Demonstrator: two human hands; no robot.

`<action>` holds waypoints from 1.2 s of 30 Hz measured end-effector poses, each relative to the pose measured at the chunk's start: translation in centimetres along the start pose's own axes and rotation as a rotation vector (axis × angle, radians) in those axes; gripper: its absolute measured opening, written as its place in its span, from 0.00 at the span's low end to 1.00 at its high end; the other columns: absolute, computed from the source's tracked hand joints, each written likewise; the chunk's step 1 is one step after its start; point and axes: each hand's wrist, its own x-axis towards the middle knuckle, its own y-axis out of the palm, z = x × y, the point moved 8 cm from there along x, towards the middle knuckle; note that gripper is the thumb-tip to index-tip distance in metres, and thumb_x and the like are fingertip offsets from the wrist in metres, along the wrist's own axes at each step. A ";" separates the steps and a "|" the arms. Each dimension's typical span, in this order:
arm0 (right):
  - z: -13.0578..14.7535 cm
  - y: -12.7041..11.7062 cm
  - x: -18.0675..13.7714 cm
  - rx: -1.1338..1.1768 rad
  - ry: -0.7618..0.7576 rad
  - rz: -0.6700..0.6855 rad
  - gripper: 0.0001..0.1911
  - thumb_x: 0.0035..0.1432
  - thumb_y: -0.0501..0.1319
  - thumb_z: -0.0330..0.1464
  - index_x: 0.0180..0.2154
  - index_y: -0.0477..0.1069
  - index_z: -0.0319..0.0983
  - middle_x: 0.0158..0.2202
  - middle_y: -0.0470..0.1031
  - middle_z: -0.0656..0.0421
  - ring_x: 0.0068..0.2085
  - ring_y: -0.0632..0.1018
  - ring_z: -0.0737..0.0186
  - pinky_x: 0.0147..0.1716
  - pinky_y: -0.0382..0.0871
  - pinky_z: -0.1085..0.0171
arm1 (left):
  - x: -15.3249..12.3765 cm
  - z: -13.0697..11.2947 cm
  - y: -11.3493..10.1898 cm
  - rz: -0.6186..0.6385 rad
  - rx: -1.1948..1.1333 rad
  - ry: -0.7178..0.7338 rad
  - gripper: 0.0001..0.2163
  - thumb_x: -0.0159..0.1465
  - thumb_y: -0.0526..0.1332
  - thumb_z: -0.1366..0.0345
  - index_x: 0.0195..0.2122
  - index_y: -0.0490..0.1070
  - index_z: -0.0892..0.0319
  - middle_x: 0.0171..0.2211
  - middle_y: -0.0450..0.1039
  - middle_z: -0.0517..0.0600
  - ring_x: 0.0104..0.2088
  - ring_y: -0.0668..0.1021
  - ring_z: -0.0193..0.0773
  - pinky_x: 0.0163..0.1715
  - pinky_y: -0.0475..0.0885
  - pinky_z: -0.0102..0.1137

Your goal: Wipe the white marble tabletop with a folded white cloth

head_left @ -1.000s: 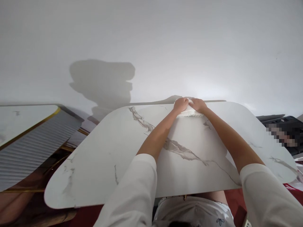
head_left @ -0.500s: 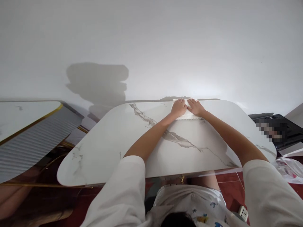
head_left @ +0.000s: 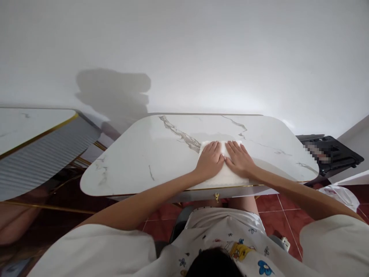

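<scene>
Left hand (head_left: pixel 210 161): palm down, fingers extended and lightly spread, pressing rather than gripping.
Right hand (head_left: pixel 239 158): likewise flat and unclenched, angled inward; thumbs meet or nearly so.
Cloth (head_left: pixel 227 176): white, spread under both palms, on the tabletop near its front edge, right of the wearer's midline view.
Feel: probably light, soft, limp; nothing fragile. Likely slides easily on a smooth top and may bunch if pushed unevenly.
Hold: flat palms spread pressure best; for lifting, pinch a corner or edge.
Tabletop (head_left: pixel 127 154): white, grey-brown veining.
Front: gold knob (head_left: pixel 216 197) below the edge.
Farther: pale wall (head_left: pixel 201 46) behind; black case (head_left: pixel 346 154) to the right.
</scene>
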 end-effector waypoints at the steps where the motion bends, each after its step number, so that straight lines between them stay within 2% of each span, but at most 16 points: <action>1: 0.3 -0.1 -1.0 0.004 0.001 -0.008 0.31 0.67 0.42 0.42 0.66 0.50 0.35 0.68 0.52 0.51 0.68 0.52 0.51 0.66 0.47 0.48 | -0.9 -0.4 0.0 0.024 -0.019 -0.013 0.22 0.66 0.45 0.65 0.60 0.58 0.68 0.63 0.59 0.62 0.65 0.60 0.48 0.65 0.53 0.44; 4: 0.4 -0.5 -3.1 0.021 -0.013 -0.018 0.31 0.67 0.42 0.42 0.66 0.51 0.36 0.68 0.53 0.51 0.69 0.52 0.52 0.66 0.47 0.48 | -2.3 -1.8 0.2 0.086 -0.089 -0.072 0.25 0.64 0.46 0.65 0.62 0.56 0.70 0.65 0.56 0.62 0.66 0.57 0.48 0.66 0.50 0.44; 8: -1.1 -1.1 -5.0 0.046 -0.054 -0.008 0.32 0.67 0.41 0.44 0.67 0.50 0.35 0.68 0.53 0.50 0.68 0.52 0.51 0.65 0.48 0.46 | -2.3 -4.0 0.5 0.106 -0.179 -0.114 0.26 0.62 0.48 0.66 0.62 0.56 0.68 0.65 0.56 0.61 0.66 0.57 0.47 0.66 0.51 0.44; 13: -4.5 -1.7 -6.8 0.074 -0.004 -0.004 0.34 0.67 0.40 0.48 0.67 0.49 0.39 0.69 0.52 0.53 0.69 0.51 0.51 0.65 0.48 0.45 | -0.7 -6.7 1.9 0.130 -0.219 -0.088 0.26 0.60 0.50 0.66 0.61 0.58 0.64 0.64 0.58 0.59 0.66 0.58 0.47 0.65 0.53 0.41; 17: -7.3 -1.6 -6.4 0.068 0.046 -0.001 0.34 0.66 0.41 0.48 0.68 0.49 0.40 0.69 0.52 0.53 0.69 0.51 0.52 0.65 0.48 0.46 | 1.8 -7.7 2.7 0.100 -0.228 -0.045 0.21 0.60 0.51 0.66 0.56 0.62 0.58 0.60 0.64 0.56 0.63 0.63 0.45 0.63 0.56 0.39; 21: -10.3 -1.3 -3.5 0.072 0.059 -0.002 0.33 0.66 0.42 0.46 0.67 0.50 0.37 0.69 0.52 0.52 0.69 0.51 0.50 0.65 0.47 0.45 | 5.3 -7.5 3.2 0.070 -0.236 -0.026 0.14 0.62 0.50 0.66 0.49 0.63 0.57 0.54 0.68 0.56 0.59 0.67 0.45 0.60 0.59 0.38; 26: -13.4 -0.8 2.4 0.045 0.042 0.001 0.33 0.67 0.42 0.45 0.66 0.53 0.34 0.68 0.53 0.50 0.68 0.53 0.49 0.65 0.46 0.47 | 10.6 -5.2 4.0 0.022 -0.185 -0.066 0.06 0.63 0.51 0.67 0.41 0.64 0.57 0.47 0.71 0.55 0.54 0.70 0.44 0.56 0.61 0.37; 31: -15.8 -0.1 9.1 0.014 0.042 -0.004 0.33 0.66 0.42 0.43 0.65 0.53 0.30 0.68 0.54 0.49 0.68 0.54 0.49 0.65 0.47 0.49 | 16.2 -1.9 5.0 0.009 -0.109 -0.079 0.07 0.65 0.49 0.69 0.39 0.65 0.60 0.46 0.72 0.57 0.53 0.70 0.45 0.56 0.60 0.37; 36: -18.0 0.5 15.0 0.023 0.035 -0.049 0.30 0.66 0.43 0.41 0.64 0.56 0.35 0.67 0.57 0.53 0.67 0.57 0.49 0.63 0.52 0.50 | 21.2 1.4 6.2 -0.023 -0.069 -0.098 0.11 0.66 0.47 0.69 0.42 0.67 0.62 0.48 0.72 0.58 0.53 0.70 0.45 0.56 0.60 0.37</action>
